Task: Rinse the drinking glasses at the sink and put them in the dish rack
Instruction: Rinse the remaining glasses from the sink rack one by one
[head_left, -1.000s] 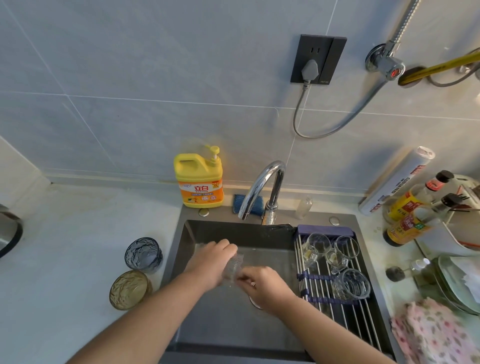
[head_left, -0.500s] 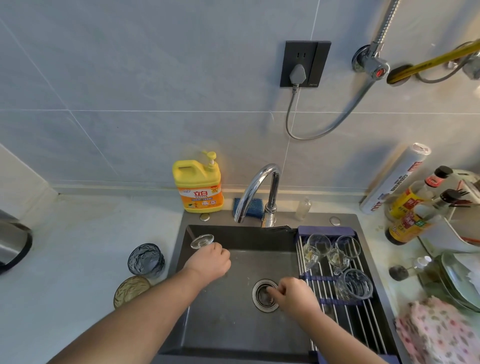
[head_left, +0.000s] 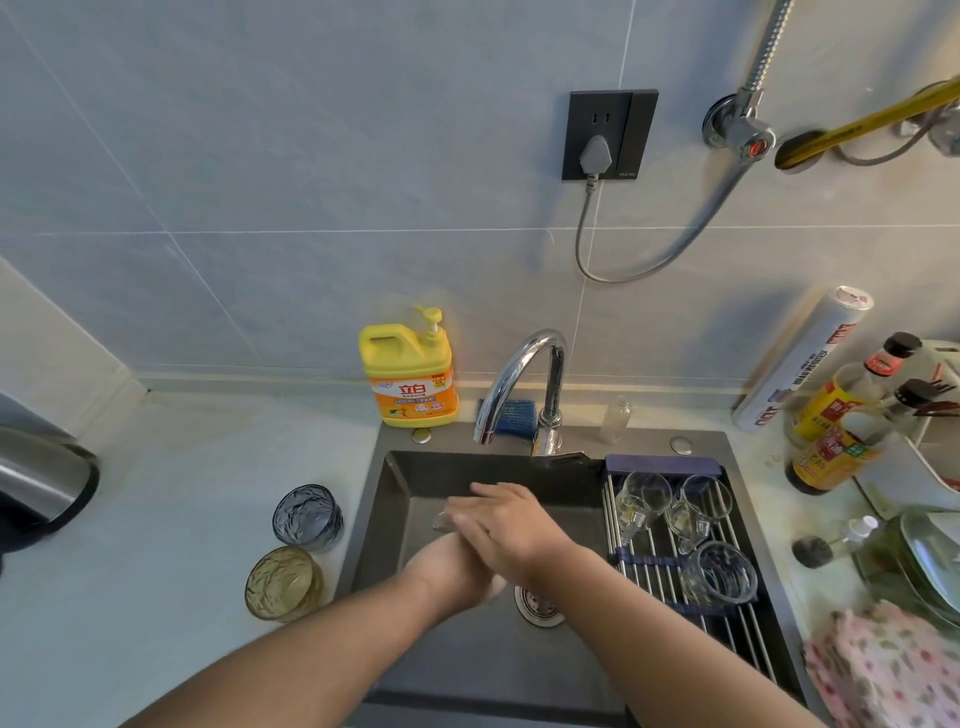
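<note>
Over the dark sink (head_left: 644, 441) my left hand (head_left: 447, 574) grips a small clear glass (head_left: 440, 521), of which only a sliver shows. My right hand (head_left: 506, 530) lies across the left one, fingers stretched flat over the glass. No water runs from the chrome faucet (head_left: 519, 374). A roll-up dish rack (head_left: 652, 569) spans the sink's right side and carries several clear glasses (head_left: 722, 571). On the counter left of the sink stand a blue textured glass (head_left: 307, 517) and an amber one (head_left: 283, 582).
A yellow dish-soap bottle (head_left: 410, 374) and a blue sponge (head_left: 517, 415) sit behind the sink. A steel kettle (head_left: 36, 483) stands far left. At right are sauce bottles (head_left: 831, 415), stacked plates (head_left: 930, 561) and a floral cloth (head_left: 883, 670). The drain (head_left: 537, 605) lies below my hands.
My left hand has lowered the small glass from the sink's back left toward the middle. My right hand has left the drain area and now rests over the left hand and glass.
</note>
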